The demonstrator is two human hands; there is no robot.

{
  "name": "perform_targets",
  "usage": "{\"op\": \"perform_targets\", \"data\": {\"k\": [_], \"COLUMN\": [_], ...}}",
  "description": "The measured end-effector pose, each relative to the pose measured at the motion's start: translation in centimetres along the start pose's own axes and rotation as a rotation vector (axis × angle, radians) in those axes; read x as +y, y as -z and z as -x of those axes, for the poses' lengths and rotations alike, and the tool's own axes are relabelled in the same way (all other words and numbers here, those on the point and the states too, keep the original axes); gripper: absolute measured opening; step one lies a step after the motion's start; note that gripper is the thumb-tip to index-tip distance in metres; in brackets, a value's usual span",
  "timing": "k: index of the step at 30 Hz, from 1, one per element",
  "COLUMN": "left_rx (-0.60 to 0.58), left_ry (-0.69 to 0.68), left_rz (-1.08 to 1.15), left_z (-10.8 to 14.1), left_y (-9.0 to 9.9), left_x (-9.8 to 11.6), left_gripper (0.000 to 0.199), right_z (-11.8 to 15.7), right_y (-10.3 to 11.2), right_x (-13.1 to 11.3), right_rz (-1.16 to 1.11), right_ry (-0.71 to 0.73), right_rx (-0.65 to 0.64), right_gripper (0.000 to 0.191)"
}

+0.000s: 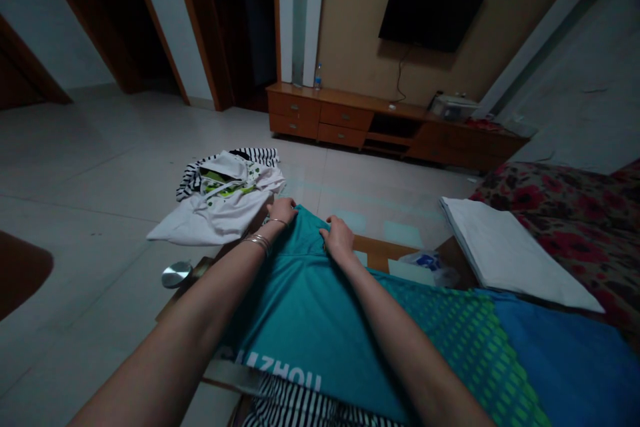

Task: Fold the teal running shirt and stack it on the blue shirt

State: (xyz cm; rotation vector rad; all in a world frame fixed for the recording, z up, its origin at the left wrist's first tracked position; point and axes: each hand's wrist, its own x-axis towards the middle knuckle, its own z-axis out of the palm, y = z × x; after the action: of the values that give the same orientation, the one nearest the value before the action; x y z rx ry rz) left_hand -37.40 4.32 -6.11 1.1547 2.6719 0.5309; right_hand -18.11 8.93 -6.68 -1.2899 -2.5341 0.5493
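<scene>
A teal sports shirt [300, 307] with a green-dotted and blue panel lies spread across a glass-topped table, with white lettering near its lower edge. My left hand [281, 210], with thin metal bangles at the wrist, pinches the shirt's far edge. My right hand [339, 238] grips the same edge a little to the right, where the cloth is gathered. A black-and-white striped garment [295, 407] shows under the shirt's near edge. Just left of my left hand lies a heap of white and striped clothes [215, 203] with a green print.
A folded white cloth [515, 247] rests on a red floral bedspread [565, 227] at the right. A plastic bag [430, 265] lies beyond the shirt. A round metal disc [177, 273] sits at the table's left corner. A wooden cabinet [345, 119] stands under a wall-mounted television [436, 3].
</scene>
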Motion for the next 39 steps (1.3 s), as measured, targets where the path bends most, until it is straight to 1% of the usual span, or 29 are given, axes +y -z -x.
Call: {"op": "perform_targets", "data": {"k": [3,5,9,13,16,20,24,27,29,32,33,35,39], "left_rx": [0.012,0.023,0.022,0.018,0.011,-0.003,-0.003,0.004,0.005,-0.029,-0.044,-0.063,-0.037], "left_ry": [-0.002,-0.006,-0.019,-0.039,-0.056,-0.064,-0.095,-0.13,-0.147,-0.148,-0.144,-0.135,-0.112], "left_rz": [0.021,0.036,0.058,0.064,0.056,0.026,0.006,0.009,0.022,0.049,0.057,0.072,0.112], "left_z": [-0.3,-0.4,-0.9,-2.0,-3.0,-3.8,-3.9,-3.6,-3.3,-3.3,-3.3,-3.5,-3.5], "left_y": [-0.3,-0.2,0.6,1.2,0.7,-0.8,-1.6,-1.7,-1.7,-1.7,-1.7,-1.7,-1.9], "left_x": [0.0,-0.3,-0.9,-0.9,-0.6,-0.2,-0.1,-0.3,-0.4,-0.5,-0.4,-0.3,0.0], "left_gripper": [0.017,0.016,0.018,0.02,0.02,0.018,0.013,0.013,0.02,0.034,0.034,0.027,0.017], "right_z": [0.5,0.7,1.0,0.5,-0.2,-1.1,-1.7,-1.9,-1.9,-1.7,-1.6,-1.3,-0.9], "right_y": [0.5,0.6,0.7,0.7,0.5,0.1,-0.1,-0.6,-1.2,-1.9,-2.0,-2.0,-1.5], "right_x": [0.3,0.6,1.0,1.0,1.0,1.0,1.1,1.2,1.3,1.5,1.6,1.9,2.6], "right_rz": [-0.011,-0.019,-0.05,-0.097,-0.092,-0.009,0.001,-0.02,-0.051,-0.135,-0.167,-0.215,-0.236], "right_ry": [0.001,0.017,0.032,0.035,0.031,-0.036,-0.056,-0.041,-0.012,0.017,0.028,0.049,0.073], "right_rx": [0.021,0.034,0.054,0.075,0.068,-0.026,-0.074,-0.035,0.012,0.055,0.062,0.074,0.086], "right_gripper": [0.03,0.028,0.022,0.019,0.024,0.034,0.028,0.02,0.013,0.017,0.019,0.022,0.026]}}
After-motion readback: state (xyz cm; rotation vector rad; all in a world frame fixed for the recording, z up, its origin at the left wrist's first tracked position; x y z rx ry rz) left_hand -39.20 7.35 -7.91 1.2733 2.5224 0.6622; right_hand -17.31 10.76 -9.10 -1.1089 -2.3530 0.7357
